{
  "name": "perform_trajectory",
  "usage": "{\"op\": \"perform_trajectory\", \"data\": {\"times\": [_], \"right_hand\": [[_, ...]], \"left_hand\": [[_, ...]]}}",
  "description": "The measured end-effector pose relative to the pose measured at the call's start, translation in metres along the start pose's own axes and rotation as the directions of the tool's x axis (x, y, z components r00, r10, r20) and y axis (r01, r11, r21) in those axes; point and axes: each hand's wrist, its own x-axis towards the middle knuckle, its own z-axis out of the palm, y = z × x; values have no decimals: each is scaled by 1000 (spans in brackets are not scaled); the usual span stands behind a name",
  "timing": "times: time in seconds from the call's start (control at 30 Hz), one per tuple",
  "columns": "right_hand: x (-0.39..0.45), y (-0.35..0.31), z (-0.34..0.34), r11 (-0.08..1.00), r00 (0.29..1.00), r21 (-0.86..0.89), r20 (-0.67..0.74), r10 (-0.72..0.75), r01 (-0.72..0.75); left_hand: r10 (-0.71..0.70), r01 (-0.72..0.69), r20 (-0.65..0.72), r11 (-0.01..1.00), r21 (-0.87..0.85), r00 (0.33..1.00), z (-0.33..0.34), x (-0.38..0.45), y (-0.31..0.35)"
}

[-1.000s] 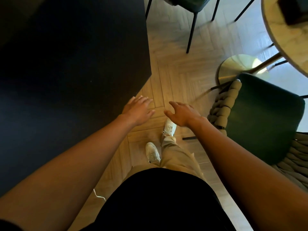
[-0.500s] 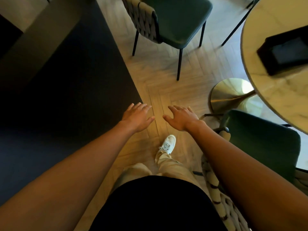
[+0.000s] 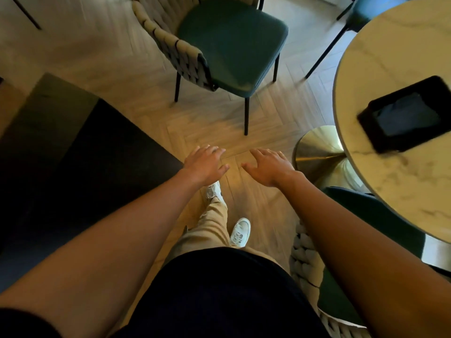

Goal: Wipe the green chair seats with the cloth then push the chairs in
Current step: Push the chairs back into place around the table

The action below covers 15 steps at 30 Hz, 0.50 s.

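A green chair [image 3: 231, 42] with a woven beige back stands ahead of me, pulled out from the round marble table [image 3: 400, 181]. A second green chair [image 3: 380, 223] sits at my lower right, its seat partly under the table edge and hidden behind my right arm. My left hand [image 3: 205, 164] and my right hand [image 3: 268, 167] are both held out in front of me over the floor, fingers relaxed, holding nothing. Both hands are well short of the far chair. No cloth is in view.
A black tablet-like device [image 3: 407, 115] lies on the marble table. The table's brass base [image 3: 319, 150] stands on the herringbone wood floor. A large dark surface [image 3: 73, 167] fills the left. A third green chair [image 3: 366, 11] shows at the top right.
I have walked forward: the far green chair has come fully into view and closer, and the near chair has slid to my lower right. Both hands stay out, empty.
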Motion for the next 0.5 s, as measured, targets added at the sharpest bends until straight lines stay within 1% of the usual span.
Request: {"op": "perform_trajectory", "data": {"times": [0.1,0.2,0.33,0.5], "right_hand": [[29,4,-25,999,999,7,-5,50,-50],[61,0,-52,997,997,6,-2,74,-74],[103,-15,-85,996,996,14,-25,86,-86],[143,-35,-108,994,995,75,-49,87,-84]], "left_hand": [[43,-43,4,999,3,999,-25,37,-9],[75,-75,-31,997,0,997,-58,74,-19],[71,-70,-64,997,22,995,-96,111,-35],[46,-45,-58,999,27,997,-131,147,-66]]}}
